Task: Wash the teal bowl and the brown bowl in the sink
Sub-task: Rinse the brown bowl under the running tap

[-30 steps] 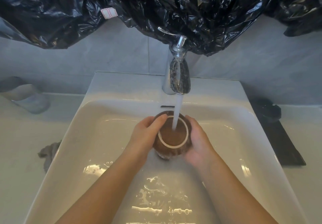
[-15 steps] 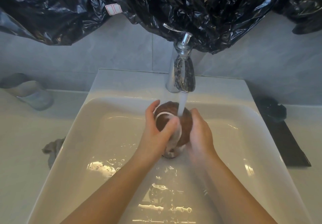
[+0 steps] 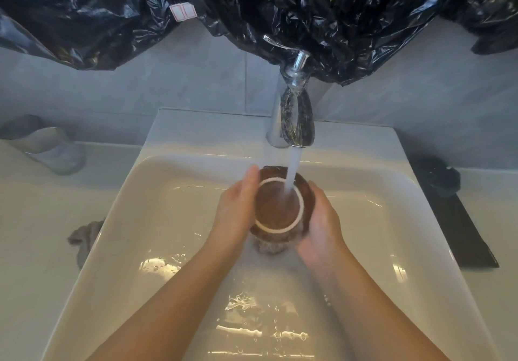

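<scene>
The brown bowl (image 3: 276,206) is upside down over the white sink (image 3: 196,133), its pale foot ring facing up. Water from the tap (image 3: 297,119) falls onto its base. My left hand (image 3: 235,214) holds the bowl's left side, fingers lying up along its wall. On the bowl's right side, my right hand (image 3: 322,234) cups round it. A pale teal bowl (image 3: 53,150) lies tilted on the counter at far left, blurred.
Crumpled black plastic sheeting (image 3: 252,1) hangs over the wall above the tap. A grey cloth (image 3: 84,237) lies at the sink's left edge. A black flat object (image 3: 459,226) sits on the counter to the right. Water pools in the basin.
Half a second ago my left hand's fingers lay across the tilted bowl's base. They are now back at its left side, and the base faces straight up under the stream.
</scene>
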`<action>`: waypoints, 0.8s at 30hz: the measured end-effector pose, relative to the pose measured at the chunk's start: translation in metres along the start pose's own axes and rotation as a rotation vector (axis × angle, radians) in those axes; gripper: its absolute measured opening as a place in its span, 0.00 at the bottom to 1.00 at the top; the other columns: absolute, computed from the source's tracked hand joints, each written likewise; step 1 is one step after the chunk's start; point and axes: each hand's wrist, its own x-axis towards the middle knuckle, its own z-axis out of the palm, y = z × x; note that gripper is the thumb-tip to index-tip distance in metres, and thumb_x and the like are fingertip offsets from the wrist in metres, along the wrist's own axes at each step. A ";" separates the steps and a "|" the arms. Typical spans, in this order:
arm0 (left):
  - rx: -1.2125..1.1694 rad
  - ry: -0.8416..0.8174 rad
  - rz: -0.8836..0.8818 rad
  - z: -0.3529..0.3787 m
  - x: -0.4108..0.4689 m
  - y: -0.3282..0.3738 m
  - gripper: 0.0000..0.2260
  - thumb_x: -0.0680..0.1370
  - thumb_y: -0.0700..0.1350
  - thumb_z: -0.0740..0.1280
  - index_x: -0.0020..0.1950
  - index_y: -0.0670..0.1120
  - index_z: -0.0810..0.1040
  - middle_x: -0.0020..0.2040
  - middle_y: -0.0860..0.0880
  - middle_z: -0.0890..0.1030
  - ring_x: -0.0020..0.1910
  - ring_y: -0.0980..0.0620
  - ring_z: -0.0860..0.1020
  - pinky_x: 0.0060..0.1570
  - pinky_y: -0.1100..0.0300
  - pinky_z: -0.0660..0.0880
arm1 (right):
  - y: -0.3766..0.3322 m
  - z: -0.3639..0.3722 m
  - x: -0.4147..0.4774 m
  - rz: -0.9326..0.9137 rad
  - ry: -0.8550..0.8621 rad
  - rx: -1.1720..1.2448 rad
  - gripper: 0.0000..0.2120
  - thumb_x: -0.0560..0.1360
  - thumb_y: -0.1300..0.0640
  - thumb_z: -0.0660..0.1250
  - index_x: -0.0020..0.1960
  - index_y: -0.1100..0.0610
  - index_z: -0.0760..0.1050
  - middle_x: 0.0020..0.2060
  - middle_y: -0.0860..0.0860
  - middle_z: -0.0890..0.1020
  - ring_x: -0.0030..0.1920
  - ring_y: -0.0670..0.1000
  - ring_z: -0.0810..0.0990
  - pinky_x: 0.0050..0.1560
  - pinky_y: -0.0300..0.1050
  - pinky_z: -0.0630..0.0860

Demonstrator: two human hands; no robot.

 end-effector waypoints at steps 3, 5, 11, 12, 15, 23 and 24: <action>-0.391 -0.013 -0.305 -0.007 0.004 0.004 0.20 0.78 0.59 0.63 0.47 0.43 0.82 0.45 0.44 0.85 0.42 0.46 0.84 0.48 0.52 0.79 | 0.005 0.007 -0.007 -0.150 -0.015 -0.196 0.18 0.80 0.46 0.60 0.40 0.54 0.81 0.32 0.51 0.85 0.36 0.54 0.85 0.41 0.48 0.80; -0.473 -0.040 -0.304 -0.010 0.004 0.001 0.17 0.79 0.54 0.61 0.49 0.42 0.81 0.46 0.43 0.84 0.41 0.47 0.83 0.47 0.53 0.78 | 0.010 0.008 -0.008 -0.392 -0.081 -0.381 0.15 0.79 0.46 0.59 0.46 0.50 0.81 0.41 0.51 0.85 0.45 0.53 0.85 0.42 0.46 0.81; -0.670 -0.093 -0.322 -0.012 0.001 -0.001 0.23 0.83 0.55 0.53 0.59 0.40 0.79 0.56 0.38 0.82 0.49 0.44 0.82 0.47 0.51 0.78 | 0.018 -0.005 -0.002 -1.054 -0.297 -0.860 0.21 0.78 0.59 0.64 0.68 0.44 0.68 0.61 0.44 0.75 0.63 0.41 0.74 0.62 0.31 0.70; -0.664 -0.118 -0.300 -0.012 0.000 -0.001 0.23 0.83 0.55 0.52 0.58 0.39 0.80 0.55 0.38 0.82 0.48 0.45 0.83 0.48 0.51 0.77 | 0.017 -0.004 -0.003 -1.032 -0.277 -0.841 0.20 0.79 0.59 0.64 0.67 0.43 0.68 0.61 0.45 0.76 0.62 0.41 0.75 0.59 0.30 0.71; -0.580 -0.211 -0.162 -0.010 -0.007 0.002 0.24 0.83 0.53 0.51 0.61 0.35 0.76 0.57 0.36 0.81 0.55 0.42 0.81 0.59 0.46 0.75 | 0.015 -0.006 0.003 -0.819 -0.131 -0.715 0.15 0.82 0.55 0.59 0.66 0.42 0.70 0.62 0.48 0.78 0.61 0.42 0.77 0.57 0.31 0.75; 0.265 -0.514 0.659 -0.009 -0.016 -0.013 0.07 0.79 0.47 0.60 0.52 0.49 0.76 0.46 0.54 0.79 0.44 0.55 0.77 0.46 0.61 0.73 | -0.007 -0.011 0.000 -0.057 -0.379 -0.151 0.22 0.76 0.41 0.63 0.55 0.60 0.79 0.45 0.55 0.82 0.45 0.53 0.82 0.42 0.47 0.79; 0.382 -0.545 0.755 -0.010 -0.015 -0.014 0.06 0.79 0.47 0.60 0.51 0.50 0.76 0.45 0.53 0.78 0.45 0.56 0.76 0.47 0.62 0.72 | -0.009 -0.012 -0.002 -0.029 -0.413 -0.105 0.20 0.75 0.44 0.63 0.50 0.60 0.81 0.41 0.56 0.82 0.42 0.53 0.82 0.40 0.46 0.79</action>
